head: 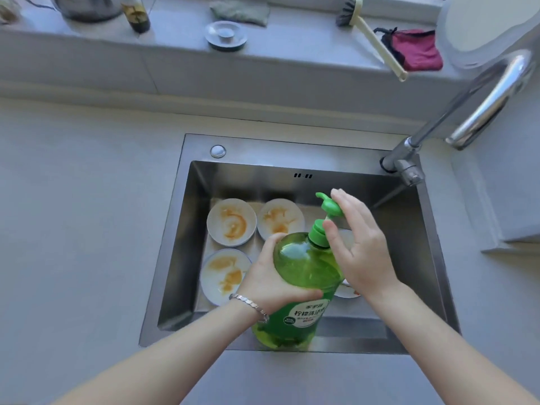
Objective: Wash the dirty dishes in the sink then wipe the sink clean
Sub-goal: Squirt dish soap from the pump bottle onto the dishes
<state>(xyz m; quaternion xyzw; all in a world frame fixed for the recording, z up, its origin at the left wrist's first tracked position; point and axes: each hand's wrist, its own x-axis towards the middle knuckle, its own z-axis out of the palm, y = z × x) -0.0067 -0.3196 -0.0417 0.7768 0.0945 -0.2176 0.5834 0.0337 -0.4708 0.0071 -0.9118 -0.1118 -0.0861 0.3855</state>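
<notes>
Left hand (271, 276): nearest with its forearm; fingers curled round the upper body of the green soap bottle (304, 267), clamped on it; a silver bracelet (251, 305) sits at the wrist
Right hand (359, 247): fingers straight and slightly apart, laid against the pump head (331, 207); thumb beside the bottle's neck
Green soap bottle: tilted, its top leaning away, its base over the near rim of the sink (423, 258); whether the base rests on the rim cannot be told; nozzle points left
Dirty plates: three white ones lie flat on the sink floor, each smeared orange; two side by side at the back (230, 222) (280, 219), one in front on the left (225, 276); a fourth plate (349, 292) shows only as a sliver behind the bottle and right wrist
Faucet (479, 103): chrome, mounted at the sink's far right corner; spout arching to the right, outside the basin
Desk (73, 229): grey, all round the sink
Ledge behind: metal drain plug (226, 35); grey cloth (239, 10); dish brush (371, 36) with its handle jutting over the edge; red cloth (415, 49) just beside the brush; dark bottle (136, 14) to the left
</notes>
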